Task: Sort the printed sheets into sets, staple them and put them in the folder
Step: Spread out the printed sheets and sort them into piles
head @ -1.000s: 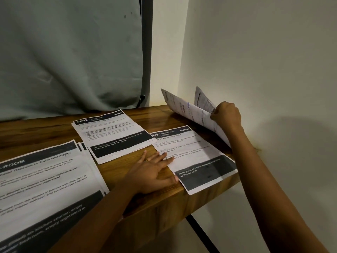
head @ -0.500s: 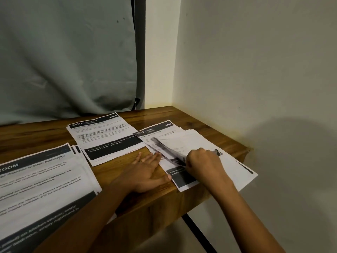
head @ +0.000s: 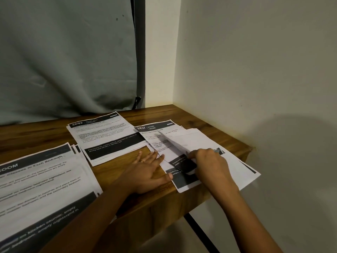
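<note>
Printed sheets lie in three groups on the wooden table (head: pixel 209 132). A big fanned stack (head: pixel 42 181) fills the near left. A sheet numbered 2692 (head: pixel 107 136) lies in the middle. At the right end a pile topped by a sheet numbered 2437 (head: pixel 155 132) overhangs the table's edge. My right hand (head: pixel 209 165) pinches the near edge of a lifted white sheet (head: pixel 191 141) on that pile. My left hand (head: pixel 147 170) rests flat on the wood, fingertips touching the pile's left edge. No stapler or folder is in view.
A plain wall (head: pixel 255 70) closes off the table's right end. A grey curtain (head: pixel 63 57) hangs behind the table. A dark table leg (head: pixel 200 232) runs down under the near right corner.
My right hand has brought the raised sheets down from beside the wall onto the right pile and now pinches one there. My left hand has stayed flat in place.
</note>
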